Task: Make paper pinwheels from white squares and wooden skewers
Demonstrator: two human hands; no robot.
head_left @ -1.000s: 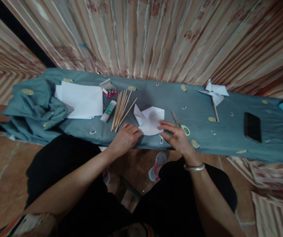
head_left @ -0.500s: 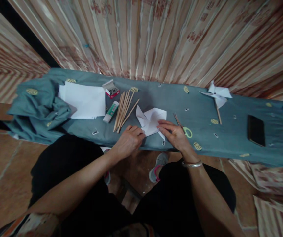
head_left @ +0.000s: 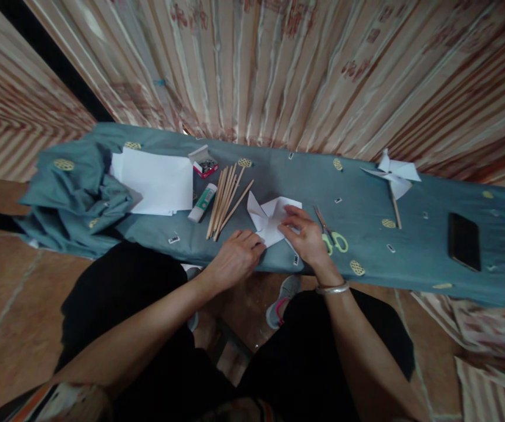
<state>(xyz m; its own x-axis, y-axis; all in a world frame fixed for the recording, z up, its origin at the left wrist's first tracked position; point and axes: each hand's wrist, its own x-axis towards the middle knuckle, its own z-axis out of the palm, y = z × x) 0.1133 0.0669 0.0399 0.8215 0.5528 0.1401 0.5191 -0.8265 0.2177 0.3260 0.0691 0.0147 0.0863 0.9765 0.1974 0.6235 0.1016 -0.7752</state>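
Folded paper: a white sheet with creased, pointed flaps (head_left: 272, 225) lies at the near edge of the grey-green patterned cloth (head_left: 294, 181), between both hands; one flap stands up at its far left.
Left hand: the bare left hand (head_left: 237, 258) has curled fingers at the paper's near left edge — pinching or only pressing, I cannot tell.
Right hand: the bare right hand (head_left: 304, 237) (silver bangle (head_left: 332, 289) at the wrist) bends its fingers over the paper's right side; whether they grip is unclear.
Right of paper: green-handled metal scissors (head_left: 329, 233), just beside the right hand; farther right, a white paper pinwheel on a wooden stick (head_left: 393, 170) and a dark phone (head_left: 464, 241).
Left of paper: slim wooden sticks (head_left: 223, 202), then a white-and-green glue stick (head_left: 203, 203) — white sheets (head_left: 159, 181) farther left.
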